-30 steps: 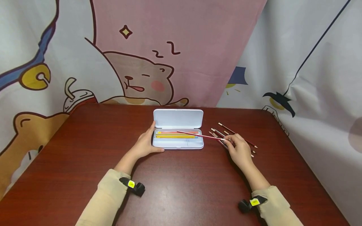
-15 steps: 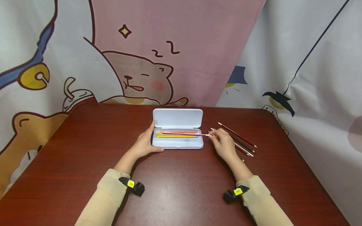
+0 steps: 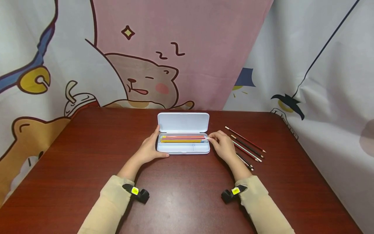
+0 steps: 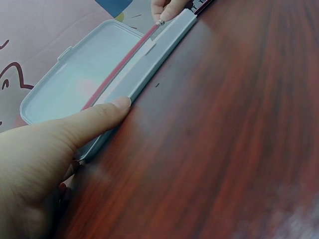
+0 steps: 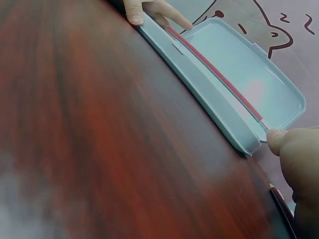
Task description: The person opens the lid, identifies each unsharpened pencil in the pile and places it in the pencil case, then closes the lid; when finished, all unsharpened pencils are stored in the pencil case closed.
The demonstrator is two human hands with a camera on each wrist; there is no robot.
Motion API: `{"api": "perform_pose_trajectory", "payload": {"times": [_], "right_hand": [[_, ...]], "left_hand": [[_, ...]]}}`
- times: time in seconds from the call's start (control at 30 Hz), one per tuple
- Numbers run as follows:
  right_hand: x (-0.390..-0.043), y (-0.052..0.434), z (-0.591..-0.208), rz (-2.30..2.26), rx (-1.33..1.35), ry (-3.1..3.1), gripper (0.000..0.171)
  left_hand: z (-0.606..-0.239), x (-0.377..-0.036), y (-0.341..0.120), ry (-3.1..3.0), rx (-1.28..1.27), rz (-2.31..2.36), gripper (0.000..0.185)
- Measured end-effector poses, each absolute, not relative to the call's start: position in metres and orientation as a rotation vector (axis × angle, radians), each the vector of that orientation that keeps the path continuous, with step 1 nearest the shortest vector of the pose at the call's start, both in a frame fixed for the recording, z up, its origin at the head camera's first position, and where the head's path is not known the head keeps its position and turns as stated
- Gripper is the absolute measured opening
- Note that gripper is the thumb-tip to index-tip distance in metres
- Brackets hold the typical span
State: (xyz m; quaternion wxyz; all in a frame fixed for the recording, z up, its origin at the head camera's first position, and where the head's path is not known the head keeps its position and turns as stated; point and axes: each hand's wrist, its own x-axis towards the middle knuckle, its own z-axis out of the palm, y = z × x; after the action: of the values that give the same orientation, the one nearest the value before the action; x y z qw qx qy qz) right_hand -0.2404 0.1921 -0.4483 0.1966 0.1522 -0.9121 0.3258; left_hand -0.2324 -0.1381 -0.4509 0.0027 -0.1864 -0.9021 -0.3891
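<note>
A white pencil case (image 3: 175, 149) lies with its lid raised on the table. Yellow and orange pencils (image 3: 182, 141) lie in its rear compartment. My left hand (image 3: 148, 150) holds the case's left end, thumb along the front edge and fingers at the side and back. With thumb and fingertips my right hand (image 3: 224, 149) pinches the white-tipped end of a red pencil (image 5: 219, 74) at the case's right end. This pencil stretches lengthwise over the rear compartment; whether it touches the pencils beneath cannot be told.
Several loose pencils (image 3: 247, 152), dark, red and white-striped, lie to the right of the case, partly behind my right hand. The brown wooden table (image 3: 181, 195) meets a cartoon-printed curtain (image 3: 204, 65) at its back edge.
My right hand has moved left, carrying the red pencil from above the loose pencils to over the case's rear compartment, where it now lines up with the case. My left hand keeps its place.
</note>
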Motion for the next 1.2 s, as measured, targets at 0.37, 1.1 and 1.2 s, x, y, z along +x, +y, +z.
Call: {"api": "perform_pose_trajectory", "payload": {"times": [0.37, 1.1, 1.2], "right_hand": [[-0.2443, 0.1857, -0.4457, 0.896, 0.448, -2.616, 0.005], [-0.246, 0.1864, -0.4452, 1.009, 0.504, -2.649, 0.008], [-0.2455, 0.1864, -0.4444, 1.007, 0.49, -2.651, 0.008]], "left_hand": [[-0.4506, -0.2324, -0.1381, -2.824, -0.59, -1.218, 0.13], [-0.4469, -0.2289, -0.1362, -2.847, -0.562, -1.238, 0.13], [-0.4465, -0.2292, -0.1363, -2.848, -0.564, -1.238, 0.13]]}}
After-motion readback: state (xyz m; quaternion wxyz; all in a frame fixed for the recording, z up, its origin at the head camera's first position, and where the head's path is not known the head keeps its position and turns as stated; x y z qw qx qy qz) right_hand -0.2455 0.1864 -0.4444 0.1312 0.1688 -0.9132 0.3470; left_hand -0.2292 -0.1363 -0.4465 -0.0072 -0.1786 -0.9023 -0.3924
